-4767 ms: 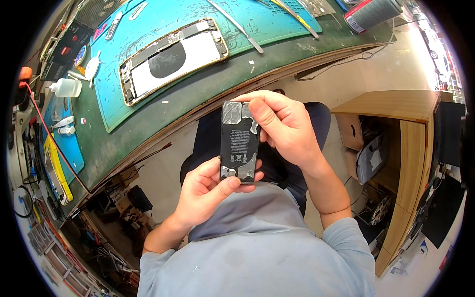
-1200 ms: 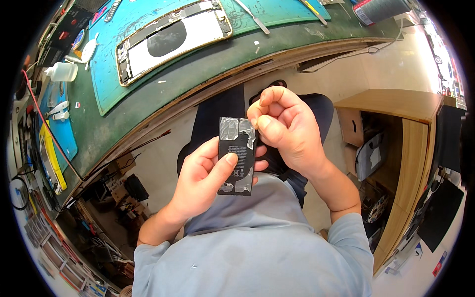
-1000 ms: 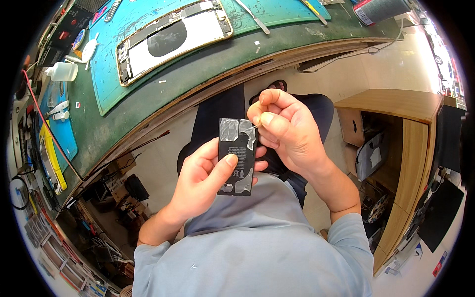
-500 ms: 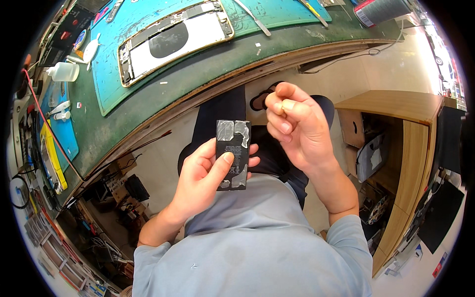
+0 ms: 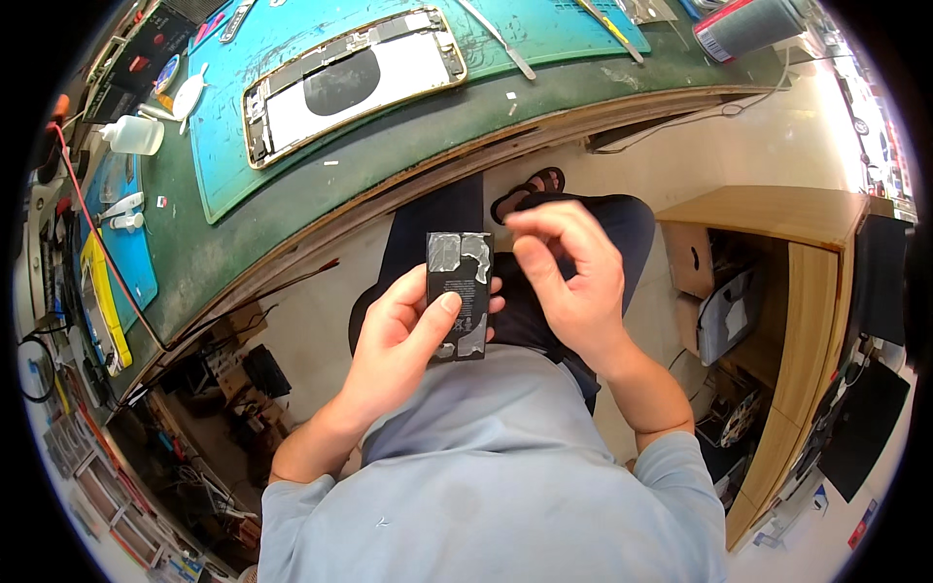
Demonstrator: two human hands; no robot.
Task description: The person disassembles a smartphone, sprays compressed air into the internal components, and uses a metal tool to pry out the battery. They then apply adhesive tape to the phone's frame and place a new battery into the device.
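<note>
Clearly the left hand (image 5: 403,340) holds a flat black phone battery (image 5: 460,294) upright over the lap, below the worktop (image 5: 408,146) edge, thumb pressed across its face and fingers wrapped behind. Patches of silvery adhesive strip cling to its top and its lower corner. The right hand (image 5: 569,277) hovers just beside it, apart from it, fingers curled with thumb and fingertips drawn close as if pinching something small; whether a scrap of strip sits between them I cannot tell

Risk, as I judge it: the battery is held by one hand alone over the floor, so a slip of the thumb could drop it, and pulling hard at the stuck strip could bend the soft cell

On the green worktop an opened phone shell (image 5: 350,83) lies on a teal mat (image 5: 292,58), its battery bay bare. A small clear bottle (image 5: 133,135) stands at the left, contents unclear, and a grey cylinder (image 5: 748,24) lies at the far right
</note>
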